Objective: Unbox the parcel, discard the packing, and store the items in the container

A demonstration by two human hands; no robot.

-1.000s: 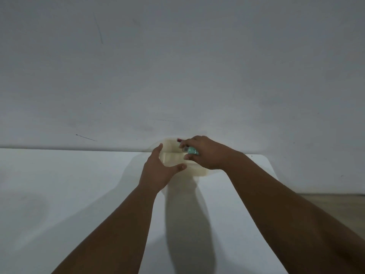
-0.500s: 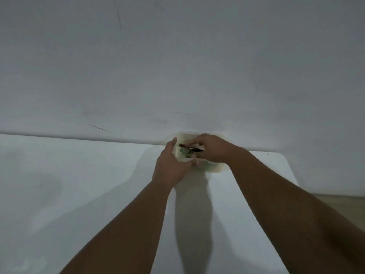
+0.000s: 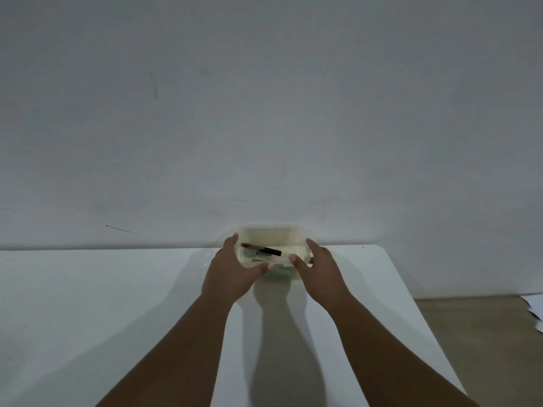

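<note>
Head cam has us looking down our 2 bare arms at the container (image 3: 273, 237), a small cream tub sitting at the far edge of the table (image 3: 88, 304), right up by the wall (image 3: 264, 113) and closer to the far right corner than the left. Our left hand (image 3: 232, 271) wraps its left side, fingers up along it and thumb laid across the near face; our right hand (image 3: 320, 268) mirrors that on the other side. So both hands are closed round the tub and hold nothing else. Inside we can make out a dark pen (image 3: 261, 249) lying crosswise and a green item (image 3: 249, 254) touching it, too blurry to name. No parcel or packing on the table, only some pale sheets (image 3: 534, 311) on the floor (image 3: 470, 333) off to the right. Our guess is the storing step is wrapped up. Next move probably needs an even 2-handed hold if the tub gets shifted, keeping it level so the pen doesn't roll out, or simply letting go
</note>
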